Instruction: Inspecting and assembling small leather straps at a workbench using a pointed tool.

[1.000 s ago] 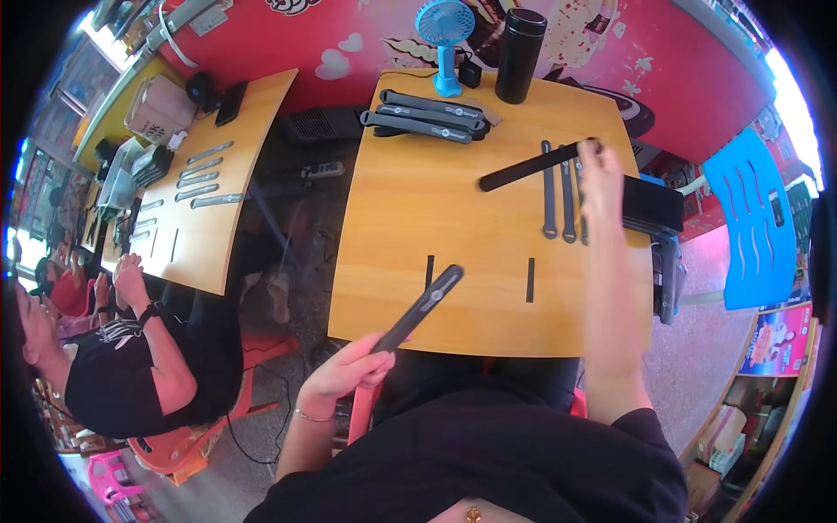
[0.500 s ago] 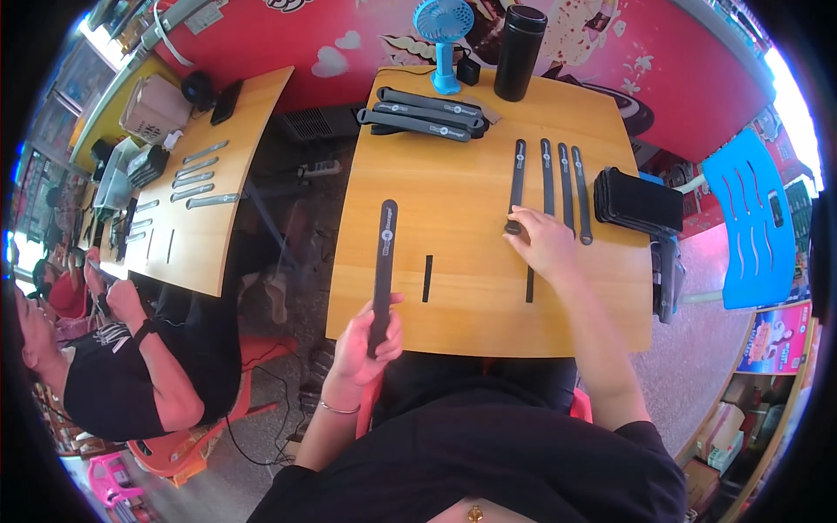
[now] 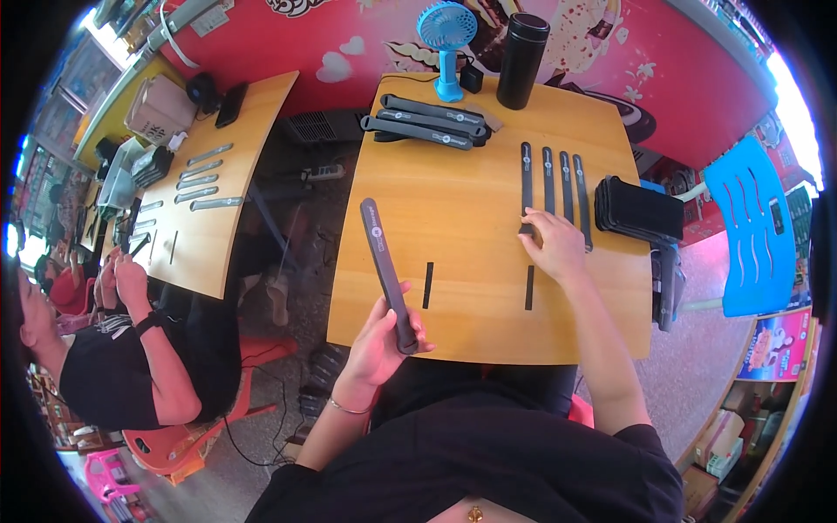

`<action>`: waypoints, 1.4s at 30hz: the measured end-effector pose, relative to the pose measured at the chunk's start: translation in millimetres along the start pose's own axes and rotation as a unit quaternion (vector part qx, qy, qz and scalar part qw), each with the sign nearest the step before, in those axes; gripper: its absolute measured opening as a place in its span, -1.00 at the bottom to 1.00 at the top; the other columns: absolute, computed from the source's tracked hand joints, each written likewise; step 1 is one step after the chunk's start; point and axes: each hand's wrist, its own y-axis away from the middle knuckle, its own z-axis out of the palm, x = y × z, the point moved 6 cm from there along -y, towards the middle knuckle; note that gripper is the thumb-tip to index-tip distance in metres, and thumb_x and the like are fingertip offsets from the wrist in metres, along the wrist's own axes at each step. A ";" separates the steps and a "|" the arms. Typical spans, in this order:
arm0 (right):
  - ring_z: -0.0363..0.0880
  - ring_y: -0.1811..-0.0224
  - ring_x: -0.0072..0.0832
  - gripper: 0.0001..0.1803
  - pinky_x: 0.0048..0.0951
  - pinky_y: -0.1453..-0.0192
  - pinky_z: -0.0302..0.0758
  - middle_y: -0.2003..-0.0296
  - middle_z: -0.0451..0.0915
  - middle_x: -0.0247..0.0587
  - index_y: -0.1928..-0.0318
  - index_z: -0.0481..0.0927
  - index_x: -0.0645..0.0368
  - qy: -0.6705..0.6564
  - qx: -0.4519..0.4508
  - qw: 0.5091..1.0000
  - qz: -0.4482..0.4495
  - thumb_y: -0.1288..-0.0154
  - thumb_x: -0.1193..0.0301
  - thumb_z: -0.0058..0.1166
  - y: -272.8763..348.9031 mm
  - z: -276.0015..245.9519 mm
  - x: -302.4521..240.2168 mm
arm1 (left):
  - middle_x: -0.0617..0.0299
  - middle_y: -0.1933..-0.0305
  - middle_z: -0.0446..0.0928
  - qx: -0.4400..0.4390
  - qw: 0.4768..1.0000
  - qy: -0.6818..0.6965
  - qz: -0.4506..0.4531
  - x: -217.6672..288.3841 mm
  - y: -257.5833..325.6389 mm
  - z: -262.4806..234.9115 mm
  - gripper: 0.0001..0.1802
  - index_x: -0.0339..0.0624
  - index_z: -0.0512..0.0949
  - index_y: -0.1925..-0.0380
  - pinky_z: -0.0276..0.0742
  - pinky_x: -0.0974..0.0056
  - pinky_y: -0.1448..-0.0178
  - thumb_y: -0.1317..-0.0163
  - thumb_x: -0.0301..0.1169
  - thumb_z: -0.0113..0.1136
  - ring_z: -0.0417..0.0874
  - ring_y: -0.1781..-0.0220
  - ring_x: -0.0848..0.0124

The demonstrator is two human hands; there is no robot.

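Observation:
My left hand is wrapped round the lower end of a long dark grey strap with rounded ends and a white printed mark. That strap is held up over the near left of the table, its far end leaning left. Toward the right, several matching straps lie side by side in a row, pointing away from me. The fingers of my right hand are closed at the near end of the leftmost row strap, and partly hide that end. Two short black strips lie flat on the tabletop between my hands.
On the wooden table, a pile of grey straps lies at the back left, near a blue fan and a black tumbler. Black pouches are stacked at the right edge. A co-worker sits at another table on the left.
The strap in my left hand has tilted, its far end going left and its near end right. My right hand has stayed at the leftmost row strap, shifting only slightly.

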 end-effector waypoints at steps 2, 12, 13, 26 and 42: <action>0.59 0.12 -0.35 -0.74 -0.39 0.10 0.52 0.04 0.59 -0.39 0.21 0.59 0.04 0.000 0.014 1.000 -0.014 -0.06 0.29 0.24 -1.8 -4.5 -5.4 | 0.09 0.24 0.40 -0.001 1.000 0.004 0.000 -0.9 0.2 -2.3 -0.49 -0.04 0.03 -0.34 0.61 -0.06 0.05 -0.43 -0.29 -0.21 0.54 0.19 0.24; 0.60 0.32 -0.33 -0.90 -0.37 0.26 0.50 0.23 0.59 -0.27 0.30 0.59 0.21 -0.201 0.052 0.978 0.028 -0.25 0.45 0.08 -14.7 -28.7 -57.2 | 0.04 0.15 0.43 0.006 1.000 -0.011 0.004 1.6 -2.8 -8.8 -0.47 0.10 -0.04 -0.38 0.54 -0.21 -0.06 -0.45 -0.32 -0.24 0.55 0.03 0.15; 0.59 0.33 -0.31 -0.91 -0.38 0.25 0.50 0.26 0.59 -0.24 0.32 0.59 0.23 -0.241 0.064 0.968 0.030 -0.27 0.49 0.04 -11.9 -32.4 -60.5 | 0.04 0.15 0.43 0.005 1.000 -0.012 0.005 1.7 -3.0 -9.7 -0.47 0.10 -0.04 -0.38 0.54 -0.21 -0.06 -0.45 -0.32 -0.24 0.55 0.03 0.15; 0.46 0.55 -0.59 -0.77 -0.56 0.41 0.36 0.58 0.50 -0.26 0.38 0.53 0.23 -0.334 0.237 0.903 0.132 -0.41 0.49 -0.17 81.7 -71.5 2.0 | 0.10 0.18 0.49 0.007 0.993 -0.111 0.043 -18.0 -36.5 -2.1 -0.48 -0.01 0.02 -0.36 0.58 0.13 0.02 -0.44 -0.34 -0.19 0.58 0.15 0.30; 0.44 0.56 -0.52 -0.75 -0.50 0.43 0.37 0.57 0.50 -0.23 0.37 0.53 0.26 -0.229 0.139 0.947 0.177 -0.42 0.45 -0.17 118.4 -33.7 7.6 | 0.04 0.09 0.51 -0.016 0.994 -0.106 0.031 -27.3 -32.4 14.5 -0.55 -0.11 0.13 -0.27 0.67 0.27 0.19 -0.42 -0.35 -0.11 0.62 0.08 0.28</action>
